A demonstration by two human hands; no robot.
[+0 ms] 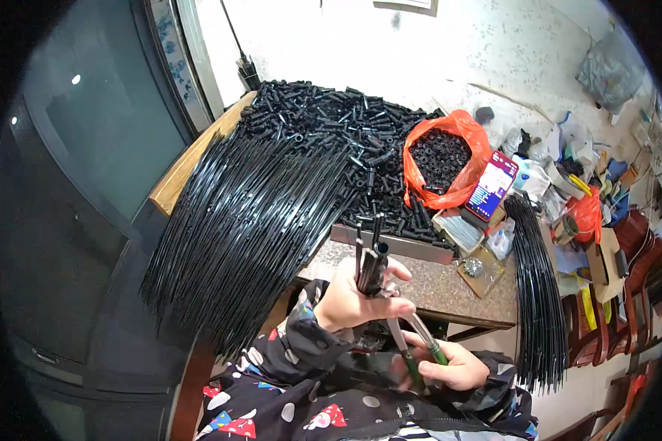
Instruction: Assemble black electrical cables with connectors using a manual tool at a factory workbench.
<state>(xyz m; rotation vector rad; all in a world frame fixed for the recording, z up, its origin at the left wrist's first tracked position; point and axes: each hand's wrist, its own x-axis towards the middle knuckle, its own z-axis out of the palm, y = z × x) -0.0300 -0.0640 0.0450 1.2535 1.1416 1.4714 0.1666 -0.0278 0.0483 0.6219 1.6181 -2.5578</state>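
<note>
A cluttered home workshop: heaped black plastic tubes [346, 125] and rod bundles [235, 228] cover the worktable [449, 287].

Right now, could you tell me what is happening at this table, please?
A person grips a few black rods upright in the left hand and green-handled pliers in the right hand, jaws at the rods' lower end. A fanned bundle of black rods and heaped black tubes cover the table.
</note>
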